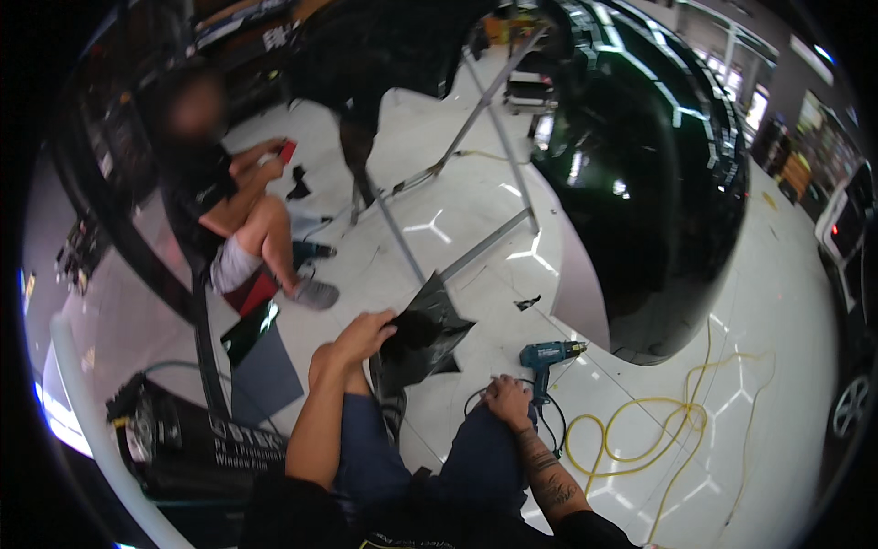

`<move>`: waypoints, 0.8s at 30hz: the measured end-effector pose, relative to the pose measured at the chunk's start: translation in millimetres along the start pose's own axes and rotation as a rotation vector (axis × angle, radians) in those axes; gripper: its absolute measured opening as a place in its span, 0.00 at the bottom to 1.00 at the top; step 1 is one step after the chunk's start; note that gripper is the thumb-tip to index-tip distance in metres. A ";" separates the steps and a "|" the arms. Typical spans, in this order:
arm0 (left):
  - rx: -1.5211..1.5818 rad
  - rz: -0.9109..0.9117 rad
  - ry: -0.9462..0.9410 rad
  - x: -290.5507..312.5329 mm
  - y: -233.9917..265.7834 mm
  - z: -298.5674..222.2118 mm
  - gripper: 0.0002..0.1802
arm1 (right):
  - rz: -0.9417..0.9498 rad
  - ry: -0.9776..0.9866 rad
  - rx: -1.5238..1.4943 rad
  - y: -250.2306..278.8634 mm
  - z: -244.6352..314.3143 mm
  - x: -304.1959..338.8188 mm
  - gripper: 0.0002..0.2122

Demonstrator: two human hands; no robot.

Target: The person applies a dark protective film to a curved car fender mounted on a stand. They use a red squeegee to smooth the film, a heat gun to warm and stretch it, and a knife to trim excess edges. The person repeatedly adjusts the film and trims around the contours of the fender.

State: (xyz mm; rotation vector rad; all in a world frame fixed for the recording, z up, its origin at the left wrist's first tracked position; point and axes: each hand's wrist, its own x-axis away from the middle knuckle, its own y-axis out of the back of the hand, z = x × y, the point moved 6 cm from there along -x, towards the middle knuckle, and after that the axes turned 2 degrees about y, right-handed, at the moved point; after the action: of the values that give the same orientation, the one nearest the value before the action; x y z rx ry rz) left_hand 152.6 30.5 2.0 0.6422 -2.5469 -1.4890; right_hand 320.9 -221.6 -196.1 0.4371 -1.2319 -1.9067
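My left hand (366,337), above my left knee, pinches the edge of a crumpled sheet of dark glossy film (422,340). The sheet hangs between my legs with its creased, pointed corners spread out. On my right knee rests my right hand (508,403), fingers lying loosely over it and nothing visible in them. Just beyond that hand, a teal heat gun (545,355) is on the white tiled floor, its nozzle toward the right and a dark cord near its handle.
A large glossy dark car panel (640,183) stands at right on a grey metal stand (489,245). Yellow hose (631,453) loops over the floor. At left, a seated person (215,197) holds a red object (288,151). A black box (197,448) stands near my left.
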 end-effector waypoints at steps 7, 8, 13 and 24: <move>0.737 0.070 0.071 -0.1 48.4 -3.3 0.09 | -0.366 0.323 -0.743 116.7 41.8 -57.9 0.46; 0.730 0.083 0.025 -4.4 61.8 -5.7 0.08 | -0.316 0.315 -0.784 130.7 50.0 -66.0 0.44; 0.965 0.021 -0.095 -28.3 73.3 -7.2 0.17 | 0.208 0.130 -1.202 122.2 51.8 -87.4 0.37; 0.931 0.013 -0.079 -34.9 52.5 15.2 0.25 | 0.246 0.038 -1.322 55.4 72.2 -7.4 0.11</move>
State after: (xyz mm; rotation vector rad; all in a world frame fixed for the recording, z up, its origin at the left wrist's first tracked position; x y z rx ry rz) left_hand 163.7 79.6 42.9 0.6339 -3.2115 -0.2275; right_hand 302.6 -183.8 -115.0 -0.3695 0.1628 -2.0172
